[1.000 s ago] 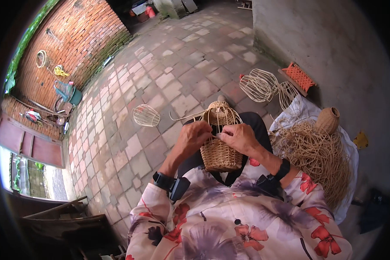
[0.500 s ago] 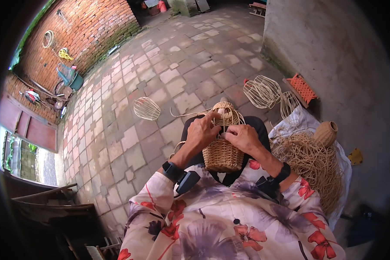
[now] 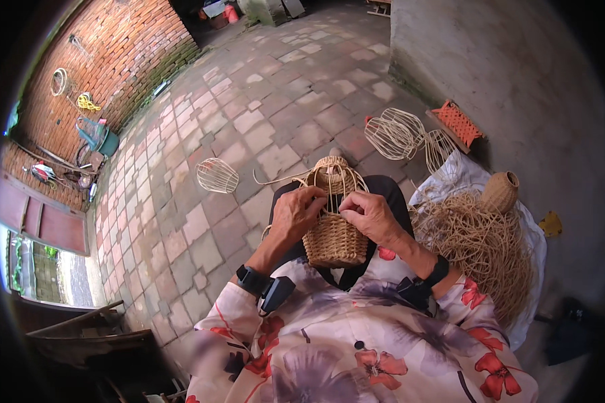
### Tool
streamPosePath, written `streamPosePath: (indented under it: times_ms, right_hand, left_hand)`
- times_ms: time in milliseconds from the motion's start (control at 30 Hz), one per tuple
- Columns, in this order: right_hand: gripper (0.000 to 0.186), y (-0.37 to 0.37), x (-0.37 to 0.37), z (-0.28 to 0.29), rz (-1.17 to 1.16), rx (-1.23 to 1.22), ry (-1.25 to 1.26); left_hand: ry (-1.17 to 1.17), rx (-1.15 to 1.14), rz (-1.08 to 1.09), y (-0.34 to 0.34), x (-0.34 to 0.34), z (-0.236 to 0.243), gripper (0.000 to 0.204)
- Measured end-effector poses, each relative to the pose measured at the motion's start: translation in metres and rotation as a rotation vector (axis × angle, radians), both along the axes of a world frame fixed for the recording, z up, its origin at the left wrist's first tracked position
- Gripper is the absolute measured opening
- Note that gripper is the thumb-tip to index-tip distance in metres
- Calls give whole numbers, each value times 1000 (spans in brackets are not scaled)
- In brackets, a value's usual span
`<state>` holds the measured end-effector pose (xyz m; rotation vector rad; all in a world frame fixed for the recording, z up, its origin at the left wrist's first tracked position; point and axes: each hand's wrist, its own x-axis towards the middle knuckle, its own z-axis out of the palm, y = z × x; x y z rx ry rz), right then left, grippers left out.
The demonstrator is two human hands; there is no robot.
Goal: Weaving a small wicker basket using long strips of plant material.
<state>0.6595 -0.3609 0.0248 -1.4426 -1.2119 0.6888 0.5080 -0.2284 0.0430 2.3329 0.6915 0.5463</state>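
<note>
A partly woven wicker basket [image 3: 334,242] rests between my knees, its tight brown weave covering the near end. Bare upright ribs span the middle, and another woven band [image 3: 331,176] closes the far end. My left hand [image 3: 298,213] is at the basket's left side, thumb and fingers pinched together by the ribs at the edge of the weave. Across the gap, my right hand [image 3: 371,216] grips the right side of that edge with bent fingers. A loose weaving strand [image 3: 275,181] trails out to the left. What lies between my fingertips is too small to make out.
Bare wire-like basket frames [image 3: 394,134] and a single frame [image 3: 217,175] lie on the paved floor [image 3: 249,121]. At my right, a white sheet [image 3: 534,269] holds a heap of tan strands [image 3: 480,248] and a finished woven basket [image 3: 501,193]. An orange woven stool [image 3: 458,122] stands against the wall.
My left hand has come down from the far woven band to the edge of the near weave. My right hand stays beside the same edge. The whole view has shifted slightly.
</note>
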Motion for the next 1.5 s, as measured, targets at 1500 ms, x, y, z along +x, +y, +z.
streamPosePath:
  times_ms: [1500]
  right_hand:
    - [6, 4, -4, -20, -278, 50, -72]
  left_hand:
    - [-489, -1218, 15, -22, -51, 0, 27]
